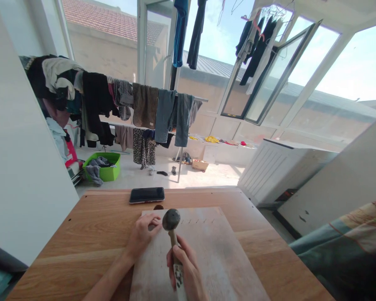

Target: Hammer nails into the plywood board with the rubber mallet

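Note:
My right hand [186,265] is wrapped round the wooden handle of a hammer [171,221], whose dark round head hangs over a pale worn board [213,246]. My left hand [143,234] rests on the board's left part, fingers pinched together just left of the hammer head; what they hold is too small to see. A row of small nails [197,220] stands in the board to the right of the hammer head.
The board lies on a wooden table [90,234]. A black phone [146,195] lies at the table's far edge. Beyond stand a rack full of hanging clothes [138,104], a green laundry basket [104,166] and a white radiator [278,167].

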The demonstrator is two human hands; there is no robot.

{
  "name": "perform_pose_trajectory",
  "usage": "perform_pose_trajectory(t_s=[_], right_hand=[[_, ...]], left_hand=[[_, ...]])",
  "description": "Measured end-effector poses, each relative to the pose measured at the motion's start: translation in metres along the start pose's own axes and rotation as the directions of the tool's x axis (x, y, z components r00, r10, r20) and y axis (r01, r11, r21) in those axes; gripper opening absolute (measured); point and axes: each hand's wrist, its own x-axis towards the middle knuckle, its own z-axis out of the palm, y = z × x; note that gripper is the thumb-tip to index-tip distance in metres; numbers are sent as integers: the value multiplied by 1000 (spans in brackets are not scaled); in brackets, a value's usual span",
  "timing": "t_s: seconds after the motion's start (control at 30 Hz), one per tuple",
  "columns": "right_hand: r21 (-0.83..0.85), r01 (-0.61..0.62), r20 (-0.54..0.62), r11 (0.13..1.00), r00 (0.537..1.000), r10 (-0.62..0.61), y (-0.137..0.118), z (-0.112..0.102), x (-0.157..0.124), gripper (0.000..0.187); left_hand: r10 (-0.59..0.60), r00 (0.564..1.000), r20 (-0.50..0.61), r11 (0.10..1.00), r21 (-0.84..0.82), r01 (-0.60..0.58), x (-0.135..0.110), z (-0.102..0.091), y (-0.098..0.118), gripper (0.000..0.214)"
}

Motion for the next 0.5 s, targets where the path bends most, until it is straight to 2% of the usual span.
perform_pose_trajectory(t_s=[0.1,0.27,0.43,0.5], right_hand=[[108,13,-134,994,991,1,4,-24,-20,69],[92,-10,-347,996,937,41,12,-65,-44,68],[52,-129,-419,990,897,139,31,-84,-51,68],[-70,-135,-438,988,894,91,40,-94,-57,69]], left_hand=[[-7,1000,-15,999,33,7,0,3,-8,11],[65,995,-70,994,94,-58,0,5,-18,15],[105,991,-80,989,110,-96,0,3,-12,30],[108,990,-94,985,148,-94,-3,-2,-7,36]])
